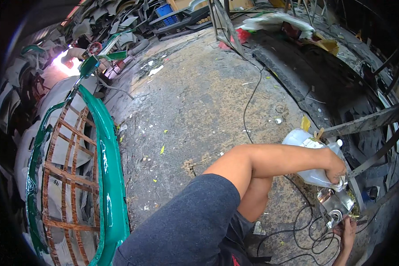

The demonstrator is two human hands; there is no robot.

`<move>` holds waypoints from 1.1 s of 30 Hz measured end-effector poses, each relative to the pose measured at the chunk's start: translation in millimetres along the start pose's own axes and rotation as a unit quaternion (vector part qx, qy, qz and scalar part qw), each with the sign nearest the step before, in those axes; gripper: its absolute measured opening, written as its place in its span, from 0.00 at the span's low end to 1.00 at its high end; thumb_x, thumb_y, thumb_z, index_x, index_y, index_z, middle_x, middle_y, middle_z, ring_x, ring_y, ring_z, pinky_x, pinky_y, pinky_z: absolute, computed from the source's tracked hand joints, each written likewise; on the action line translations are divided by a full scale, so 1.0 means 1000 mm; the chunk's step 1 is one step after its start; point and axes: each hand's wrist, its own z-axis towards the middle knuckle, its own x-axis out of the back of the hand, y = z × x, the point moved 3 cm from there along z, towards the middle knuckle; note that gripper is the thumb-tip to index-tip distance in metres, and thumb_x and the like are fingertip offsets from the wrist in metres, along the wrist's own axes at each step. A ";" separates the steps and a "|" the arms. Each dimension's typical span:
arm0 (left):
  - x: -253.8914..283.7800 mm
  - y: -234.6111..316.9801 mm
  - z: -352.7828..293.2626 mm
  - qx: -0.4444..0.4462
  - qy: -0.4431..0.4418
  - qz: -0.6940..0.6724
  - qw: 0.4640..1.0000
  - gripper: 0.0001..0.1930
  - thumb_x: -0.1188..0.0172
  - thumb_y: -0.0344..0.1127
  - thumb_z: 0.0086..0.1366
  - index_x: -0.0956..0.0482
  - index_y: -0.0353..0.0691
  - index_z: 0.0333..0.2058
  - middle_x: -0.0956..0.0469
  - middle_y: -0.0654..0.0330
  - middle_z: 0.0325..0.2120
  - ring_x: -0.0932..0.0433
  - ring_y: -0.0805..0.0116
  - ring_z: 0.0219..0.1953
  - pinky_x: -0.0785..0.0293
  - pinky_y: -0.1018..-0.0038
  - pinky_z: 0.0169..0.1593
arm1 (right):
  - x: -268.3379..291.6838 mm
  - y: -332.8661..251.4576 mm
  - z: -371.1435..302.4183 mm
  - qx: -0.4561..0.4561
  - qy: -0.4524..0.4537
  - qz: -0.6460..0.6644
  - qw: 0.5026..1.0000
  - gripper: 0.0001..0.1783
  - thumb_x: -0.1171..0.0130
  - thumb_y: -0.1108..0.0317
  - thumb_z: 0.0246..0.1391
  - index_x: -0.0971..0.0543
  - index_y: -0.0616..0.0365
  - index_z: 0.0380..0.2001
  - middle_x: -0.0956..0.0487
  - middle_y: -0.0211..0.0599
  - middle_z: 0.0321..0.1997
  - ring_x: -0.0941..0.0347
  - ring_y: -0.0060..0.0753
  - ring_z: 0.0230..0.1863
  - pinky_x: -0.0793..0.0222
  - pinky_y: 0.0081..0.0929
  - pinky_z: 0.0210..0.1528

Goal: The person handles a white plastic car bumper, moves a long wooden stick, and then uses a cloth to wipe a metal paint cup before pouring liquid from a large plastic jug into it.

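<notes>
Reaching across to the right, my left hand is closed at the front of a translucent white plastic jug. Something small and whitish shows at its fingertips, too unclear to name. Just below is a shiny silver metal can with a round opening facing up. My right hand comes in from the lower right, its fingers closed at the can's near edge. The jug is tilted and has a white cap at its right end.
A glossy green car bumper with brown-taped strips stands on the left. A black cable coils on the concrete floor near my hands. Metal bars slant at the right. A blue crate and heaped parts lie at the back.
</notes>
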 end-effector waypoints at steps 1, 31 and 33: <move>0.003 0.005 -0.004 0.004 -0.004 -0.012 1.000 0.22 0.46 0.47 0.55 0.20 0.29 0.33 0.21 0.41 0.32 0.22 0.45 0.37 0.26 0.57 0.43 | -0.004 -0.008 -0.006 0.004 -0.005 -0.015 1.000 0.21 0.46 0.51 0.56 0.27 0.60 0.37 0.27 0.31 0.29 0.28 0.22 0.25 0.29 0.21 0.21; 0.000 0.015 -0.012 0.061 -0.044 0.018 0.997 0.19 0.41 0.43 0.54 0.23 0.31 0.36 0.22 0.43 0.29 0.21 0.47 0.36 0.26 0.58 0.40 | -0.030 -0.039 -0.013 0.023 -0.056 -0.010 0.998 0.19 0.40 0.55 0.52 0.25 0.64 0.25 0.31 0.26 0.15 0.36 0.18 0.17 0.42 0.22 0.20; 0.004 0.016 -0.012 0.049 -0.069 -0.021 0.996 0.16 0.43 0.42 0.56 0.23 0.32 0.35 0.22 0.44 0.30 0.22 0.46 0.35 0.27 0.57 0.39 | -0.020 -0.033 -0.004 0.012 -0.062 -0.090 0.994 0.22 0.40 0.55 0.52 0.28 0.65 0.38 0.26 0.27 0.25 0.31 0.17 0.24 0.34 0.20 0.24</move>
